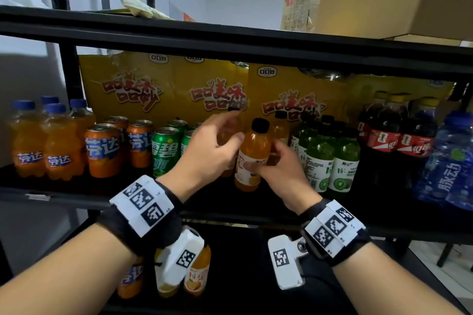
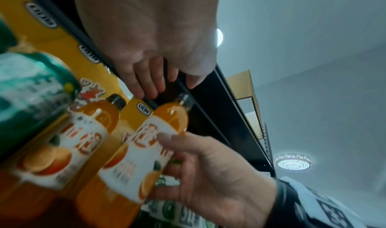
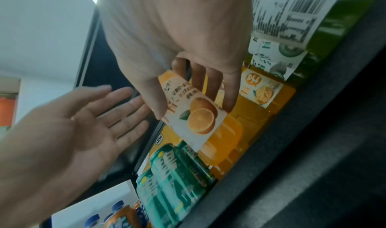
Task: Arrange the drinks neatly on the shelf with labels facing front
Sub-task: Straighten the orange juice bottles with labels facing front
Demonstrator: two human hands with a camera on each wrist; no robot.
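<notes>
An orange juice bottle (image 1: pixel 252 153) with a black cap and a white orange-print label stands at the middle shelf's (image 1: pixel 76 186) front edge. My right hand (image 1: pixel 271 163) grips it round the label, thumb on one side and fingers on the other (image 3: pixel 196 89). The label's orange picture (image 3: pixel 200 121) shows in the right wrist view. My left hand (image 1: pixel 217 135) hovers just left of the bottle with straight, spread fingers (image 3: pixel 125 106) and holds nothing. A second orange juice bottle (image 2: pixel 87 129) stands behind the held bottle (image 2: pixel 150 140), partly hidden by my left hand.
Left of my hands stand green Sprite cans (image 1: pixel 165 151), orange Fanta cans (image 1: pixel 103 151) and Fanta bottles (image 1: pixel 58 143). Right stand green kiwi bottles (image 1: pixel 340 163), cola bottles (image 1: pixel 384 135) and a blue bottle (image 1: pixel 450 161). Yellow cartons (image 1: pixel 153 89) line the back. The upper shelf board (image 1: pixel 230 41) hangs close overhead.
</notes>
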